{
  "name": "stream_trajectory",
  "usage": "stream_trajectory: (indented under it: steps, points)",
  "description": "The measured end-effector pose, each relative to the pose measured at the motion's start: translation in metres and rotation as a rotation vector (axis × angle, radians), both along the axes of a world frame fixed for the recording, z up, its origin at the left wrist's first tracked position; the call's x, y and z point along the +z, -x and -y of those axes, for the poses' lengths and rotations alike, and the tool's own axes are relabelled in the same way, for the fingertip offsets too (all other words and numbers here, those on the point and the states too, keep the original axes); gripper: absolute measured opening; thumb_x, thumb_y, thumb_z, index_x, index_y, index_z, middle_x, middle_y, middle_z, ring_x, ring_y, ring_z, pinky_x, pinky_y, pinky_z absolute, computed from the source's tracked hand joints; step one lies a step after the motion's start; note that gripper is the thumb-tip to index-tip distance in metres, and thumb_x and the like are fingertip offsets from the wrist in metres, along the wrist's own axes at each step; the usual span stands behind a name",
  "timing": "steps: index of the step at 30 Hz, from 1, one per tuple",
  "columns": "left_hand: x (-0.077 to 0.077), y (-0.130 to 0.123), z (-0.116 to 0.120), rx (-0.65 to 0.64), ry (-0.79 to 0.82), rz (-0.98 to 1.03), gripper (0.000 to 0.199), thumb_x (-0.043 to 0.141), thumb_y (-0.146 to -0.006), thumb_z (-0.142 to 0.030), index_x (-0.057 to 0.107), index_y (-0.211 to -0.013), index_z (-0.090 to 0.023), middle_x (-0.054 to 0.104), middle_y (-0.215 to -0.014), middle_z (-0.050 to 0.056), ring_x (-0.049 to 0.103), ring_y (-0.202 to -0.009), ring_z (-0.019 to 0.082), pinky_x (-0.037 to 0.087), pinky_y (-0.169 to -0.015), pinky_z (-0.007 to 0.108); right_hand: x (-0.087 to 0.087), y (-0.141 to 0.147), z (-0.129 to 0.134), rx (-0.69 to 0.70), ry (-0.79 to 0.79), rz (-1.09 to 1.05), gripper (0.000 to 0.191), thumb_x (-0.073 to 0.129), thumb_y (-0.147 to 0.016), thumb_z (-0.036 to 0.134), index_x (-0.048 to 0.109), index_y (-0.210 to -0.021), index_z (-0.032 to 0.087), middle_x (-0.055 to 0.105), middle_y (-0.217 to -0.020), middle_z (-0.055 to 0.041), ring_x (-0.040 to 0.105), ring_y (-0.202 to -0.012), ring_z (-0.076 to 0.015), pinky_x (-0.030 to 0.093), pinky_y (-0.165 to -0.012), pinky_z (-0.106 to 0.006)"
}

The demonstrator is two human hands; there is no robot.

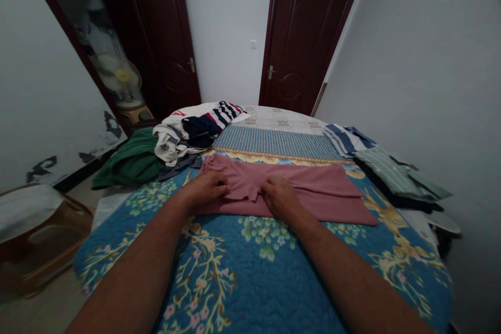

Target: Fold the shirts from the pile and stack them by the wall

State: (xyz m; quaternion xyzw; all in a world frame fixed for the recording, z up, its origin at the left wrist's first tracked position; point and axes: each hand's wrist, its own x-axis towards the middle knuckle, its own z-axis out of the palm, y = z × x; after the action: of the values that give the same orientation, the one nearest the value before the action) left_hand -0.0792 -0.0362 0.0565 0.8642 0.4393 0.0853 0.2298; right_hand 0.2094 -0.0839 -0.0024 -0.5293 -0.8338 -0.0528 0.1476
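Note:
Pink trousers [317, 180] lie lengthwise across the bed, with the gathered waist at the left and the leg ends at the right. One leg lies partly over the other. My left hand [207, 188] is closed on the cloth near the waist, its fingertips curled into the fabric. Around the middle, by the crotch seam, my right hand [278, 194] pinches the edge of the upper layer. The fingertips of both hands are partly hidden by the cloth and knuckles.
A blue flowered quilt [250, 271] covers the round-edged surface. Rumpled clothes, including a green garment [131, 159] and a striped one [225, 115], are heaped at the left. Folded clothes [385, 169] are stacked at the right by the wall. A wooden chair [50, 240] stands at left.

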Motion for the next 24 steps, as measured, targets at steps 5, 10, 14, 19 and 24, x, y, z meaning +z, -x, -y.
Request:
stream_trajectory:
  steps: [5,10,14,19,24]
  points:
    - [-0.001,-0.023,-0.011,0.173,-0.280,0.143,0.027,0.052,-0.098,-0.034,0.075,-0.099,-0.020,0.078,-0.100,0.007,0.068,-0.094,0.024,0.051,-0.089,0.035,0.003,0.002,0.002,0.041,0.002,0.007,0.018,0.058,-0.106,0.023,0.076,-0.107,0.020,0.068,-0.107,-0.0098,0.058,-0.102,-0.0227,0.040,-0.091,-0.033]
    - [-0.022,-0.049,-0.029,0.208,-0.381,0.007,0.049,0.051,-0.103,-0.041,0.067,-0.144,-0.019,0.073,-0.140,0.016,0.063,-0.131,0.032,0.039,-0.119,0.050,0.003,0.002,0.002,0.012,-0.034,-0.057,0.016,0.060,-0.106,0.025,0.073,-0.115,0.022,0.070,-0.113,-0.0089,0.059,-0.110,-0.0241,0.042,-0.098,-0.034]
    - [-0.047,-0.049,-0.039,0.277,-0.391,-0.176,0.060,0.048,-0.104,-0.054,0.059,-0.155,-0.023,0.060,-0.158,0.017,0.048,-0.148,0.039,0.029,-0.124,0.062,0.000,-0.007,0.001,-0.065,-0.028,-0.077,0.021,0.057,-0.105,0.021,0.071,-0.120,0.022,0.070,-0.115,-0.0097,0.059,-0.112,-0.0251,0.043,-0.100,-0.035]
    - [-0.057,-0.042,-0.044,0.300,-0.400,-0.237,0.067,0.046,-0.102,-0.067,0.059,-0.154,-0.026,0.053,-0.165,0.015,0.038,-0.155,0.042,0.020,-0.127,0.065,-0.003,-0.038,0.002,-0.193,-0.017,-0.029,0.026,0.053,-0.106,0.019,0.071,-0.125,0.022,0.070,-0.118,-0.0116,0.060,-0.113,-0.0258,0.043,-0.098,-0.036]
    - [-0.056,-0.043,-0.044,0.310,-0.384,-0.237,0.074,0.049,-0.097,-0.074,0.058,-0.154,-0.028,0.050,-0.167,0.014,0.035,-0.157,0.043,0.020,-0.127,0.066,-0.003,-0.095,0.007,-0.354,0.024,0.072,0.026,0.055,-0.102,0.017,0.073,-0.120,0.018,0.071,-0.120,-0.0137,0.060,-0.113,-0.0276,0.044,-0.097,-0.038]
